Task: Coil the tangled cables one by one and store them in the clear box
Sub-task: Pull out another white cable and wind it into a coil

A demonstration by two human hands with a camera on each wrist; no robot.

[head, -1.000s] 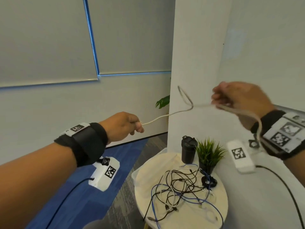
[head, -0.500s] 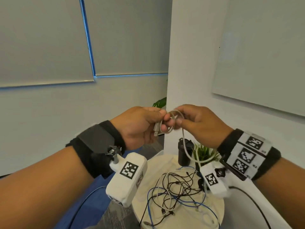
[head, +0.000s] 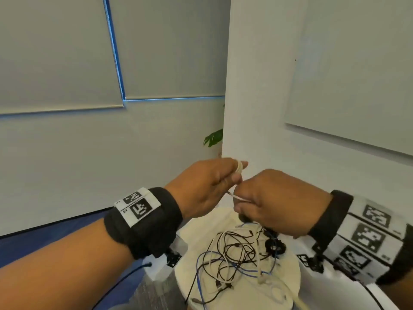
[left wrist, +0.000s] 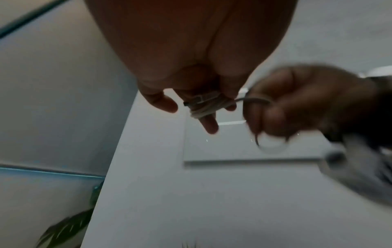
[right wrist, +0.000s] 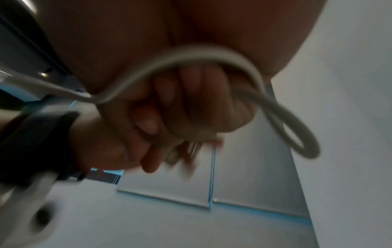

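A white cable (head: 239, 167) is wound in a few turns round the fingers of my left hand (head: 209, 186), raised above the table. In the left wrist view those turns (left wrist: 204, 106) sit near the fingertips with a plug end against them. My right hand (head: 276, 202) is fisted on the same cable's free length (right wrist: 191, 57), close beside the left hand; a loose loop (right wrist: 297, 134) hangs from it. A tangle of black, white and blue cables (head: 237, 256) lies on the round white table (head: 288, 274) below. The clear box is not in view.
A white wall corner (head: 257, 86) stands just behind the hands, with a whiteboard (head: 357, 74) to the right. A green leaf (head: 213, 137) shows past the corner. A small black round thing (head: 273, 246) lies on the table. Blue floor (head: 33, 249) lies at the left.
The hands, spread wide a second ago with the white cable stretched between them, have come together. The cable now lies in turns round my left fingers, and my right hand has dropped slightly.
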